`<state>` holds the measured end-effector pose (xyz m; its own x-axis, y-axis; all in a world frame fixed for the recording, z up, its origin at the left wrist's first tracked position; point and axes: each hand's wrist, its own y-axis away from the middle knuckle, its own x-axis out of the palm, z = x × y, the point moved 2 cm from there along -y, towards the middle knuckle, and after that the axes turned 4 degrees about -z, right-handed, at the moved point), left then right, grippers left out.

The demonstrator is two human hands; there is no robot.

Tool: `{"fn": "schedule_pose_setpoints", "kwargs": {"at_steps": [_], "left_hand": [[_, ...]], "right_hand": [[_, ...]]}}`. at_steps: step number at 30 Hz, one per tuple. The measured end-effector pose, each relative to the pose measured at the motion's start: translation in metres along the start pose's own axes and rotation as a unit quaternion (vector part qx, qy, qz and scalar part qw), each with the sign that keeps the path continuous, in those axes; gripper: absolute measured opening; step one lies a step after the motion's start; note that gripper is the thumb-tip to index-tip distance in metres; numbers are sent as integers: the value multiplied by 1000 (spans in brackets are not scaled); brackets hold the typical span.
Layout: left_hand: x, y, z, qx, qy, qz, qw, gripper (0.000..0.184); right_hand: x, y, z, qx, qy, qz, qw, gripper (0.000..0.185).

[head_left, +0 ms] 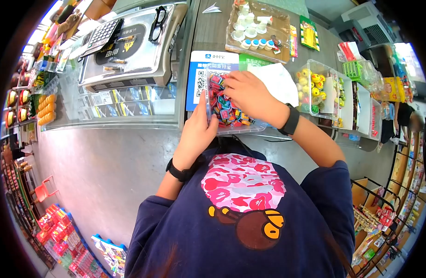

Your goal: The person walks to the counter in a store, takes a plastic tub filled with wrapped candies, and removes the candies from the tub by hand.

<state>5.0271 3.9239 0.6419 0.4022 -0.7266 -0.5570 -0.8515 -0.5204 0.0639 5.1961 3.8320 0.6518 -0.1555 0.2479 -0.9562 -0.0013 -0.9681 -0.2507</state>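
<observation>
A clear plastic box [241,129] stands at the counter's near edge, filled with small colourful pieces [223,111] in red, blue and black, their exact kind too small to tell. My left hand [197,132] grips the box by its left wall, thumb towards the inside. Over the box's far right part, my right hand [251,94] reaches in with bent fingers close together, its fingertips down among the pieces. Whatever those fingertips pinch is hidden. Just behind the box lie a blue QR-code card [197,81] and a green card [250,60].
White paper [280,83] lies right of my right hand. Farther right, a clear bin [315,111] holds yellow toy balls. A wooden tray [250,11] with small cups is at the back. On the left glass counter rest a scale [148,60], a calculator [103,34] and glasses [157,24].
</observation>
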Motion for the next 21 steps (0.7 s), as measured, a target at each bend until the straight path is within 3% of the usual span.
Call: {"fn": "schedule_pose_setpoints", "kwargs": {"at_steps": [5,8,11,13,16,18,21], "left_hand": [[5,-2,9,63,-27,-18,997,69],[4,-3,8,-2,-3,31,1000,70],[5,-7,11,93,-14,15,996,65],[0,-7,3,-115,181,143,966,66],[8,-9,15,-157,308,182,920,72],[9,-15,21,-196,328,223,897,77],[10,-17,22,-210,329,204,898,75]], "right_hand": [[11,-8,5,-34,77,21,996,20],[11,-5,5,-61,50,-9,997,14],[5,-1,4,-33,7,-15,999,12],[-4,4,6,-15,-23,-29,999,13],[-20,7,6,11,-47,-85,995,14],[-27,11,6,44,-59,-95,993,17],[-46,25,10,127,-162,-110,972,20]]}}
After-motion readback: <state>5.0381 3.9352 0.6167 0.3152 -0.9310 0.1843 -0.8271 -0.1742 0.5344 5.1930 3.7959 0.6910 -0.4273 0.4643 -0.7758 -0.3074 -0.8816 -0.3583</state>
